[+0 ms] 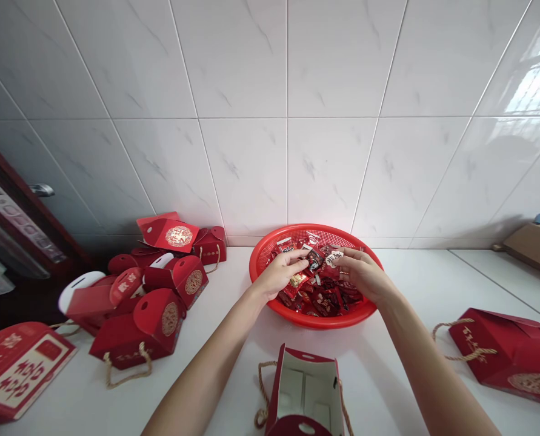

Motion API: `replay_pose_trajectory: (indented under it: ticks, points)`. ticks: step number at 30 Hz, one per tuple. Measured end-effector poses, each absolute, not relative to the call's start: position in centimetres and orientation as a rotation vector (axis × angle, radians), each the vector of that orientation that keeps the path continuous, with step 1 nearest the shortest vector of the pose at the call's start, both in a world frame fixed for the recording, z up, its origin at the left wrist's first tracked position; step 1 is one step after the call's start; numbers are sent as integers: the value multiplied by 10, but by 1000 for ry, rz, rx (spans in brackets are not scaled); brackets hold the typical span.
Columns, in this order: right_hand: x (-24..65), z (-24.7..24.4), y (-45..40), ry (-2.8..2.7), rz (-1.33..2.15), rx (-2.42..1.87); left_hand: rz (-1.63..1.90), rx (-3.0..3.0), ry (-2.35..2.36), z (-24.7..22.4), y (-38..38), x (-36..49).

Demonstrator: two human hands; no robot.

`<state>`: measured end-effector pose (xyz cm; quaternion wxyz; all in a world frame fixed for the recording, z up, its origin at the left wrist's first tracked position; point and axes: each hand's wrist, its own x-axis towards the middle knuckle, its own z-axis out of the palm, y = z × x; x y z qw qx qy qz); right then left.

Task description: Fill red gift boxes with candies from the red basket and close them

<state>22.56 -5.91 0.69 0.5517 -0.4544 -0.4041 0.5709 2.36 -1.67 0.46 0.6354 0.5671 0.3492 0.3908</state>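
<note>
Left hand (284, 274) grips a dark wrapped sweet (316, 260), right hand (364, 274) a pale-labelled packet (334, 259) (red plastic basket (322, 321) beneath both); light pressure advised.

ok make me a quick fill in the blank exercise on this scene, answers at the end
1. The left hand and right hand are at the wrapped sweets in a basket coloured ____.
2. Of the basket and the open box, the one nearer the wall is the ____.
3. The wall is covered in pale ____.

Missing words: red; basket; tiles.
</note>
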Motion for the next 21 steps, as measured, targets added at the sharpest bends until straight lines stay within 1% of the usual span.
replay_pose_trajectory:
  ticks: [8,13,18,21]
  points:
    - [226,3,-59,-1042,1353,-1085,906,1360,788,5,-17,24]
    - [226,3,-59,-1026,1309,-1080,949,1270,870,5,-16,23]
    - [227,4,-57,-973,1242,-1058,881,1138,917,8,-16,23]
    - [227,5,-57,-970,1207,-1076,894,1155,942,11,-17,23]
